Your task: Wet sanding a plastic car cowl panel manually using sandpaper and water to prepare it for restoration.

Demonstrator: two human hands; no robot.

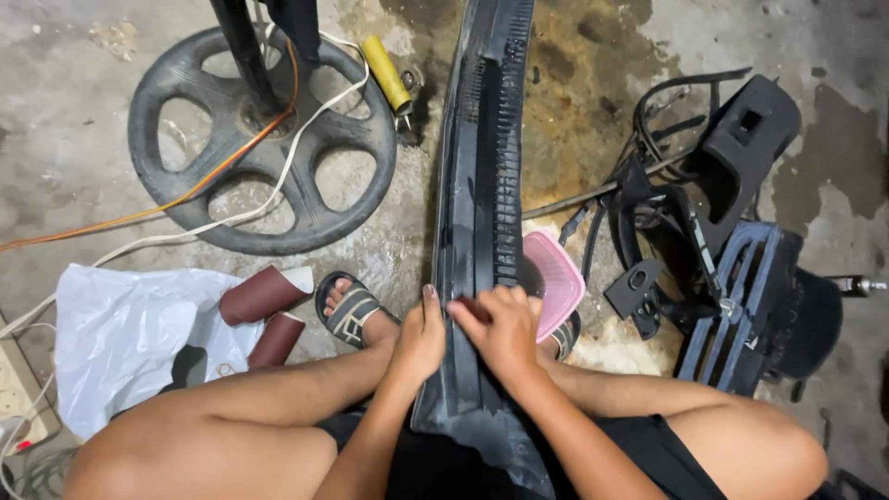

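Fingers [482, 310] of both hands press flat on the black grille panel [482, 185].

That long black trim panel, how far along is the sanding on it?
Done: hard to judge; the panel looks evenly dark and wet, with no clear finished patch. In hand: the left hand steadies its near end while the right hand presses a reddish-brown piece on it. Left: apparently most of its length; two sandpaper rolls lie beside the plastic bag.

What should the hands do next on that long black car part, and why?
Probably slide the right hand, which presses a dark reddish piece, likely sandpaper, a little further up the long black plastic trim panel, while the left hand steadies its edge; most of its length lies beyond both hands.
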